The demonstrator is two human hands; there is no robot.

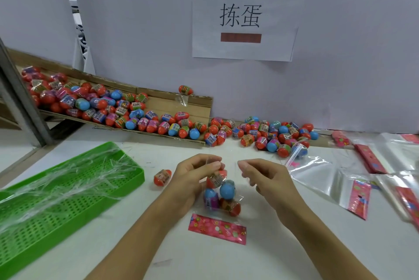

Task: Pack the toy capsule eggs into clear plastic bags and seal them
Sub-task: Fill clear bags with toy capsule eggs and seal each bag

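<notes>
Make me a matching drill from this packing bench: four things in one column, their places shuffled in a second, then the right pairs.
Things:
1. green tray
2. loose egg
3. bag of eggs
4. paper sign

Places:
A. on the wall
B. held between both hands
C. left side of the table
D. on the table between tray and left hand

Pairs: 1-C, 2-D, 3-B, 4-A

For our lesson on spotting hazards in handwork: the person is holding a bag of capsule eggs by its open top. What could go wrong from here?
1. The bag is open while both hands, left and right, pinch its top; the uppermost egg might slip out.
2. The loose egg beside the left hand could roll or be knocked away.
3. Clear strips in the green tray could be caught in the seal.
</notes>
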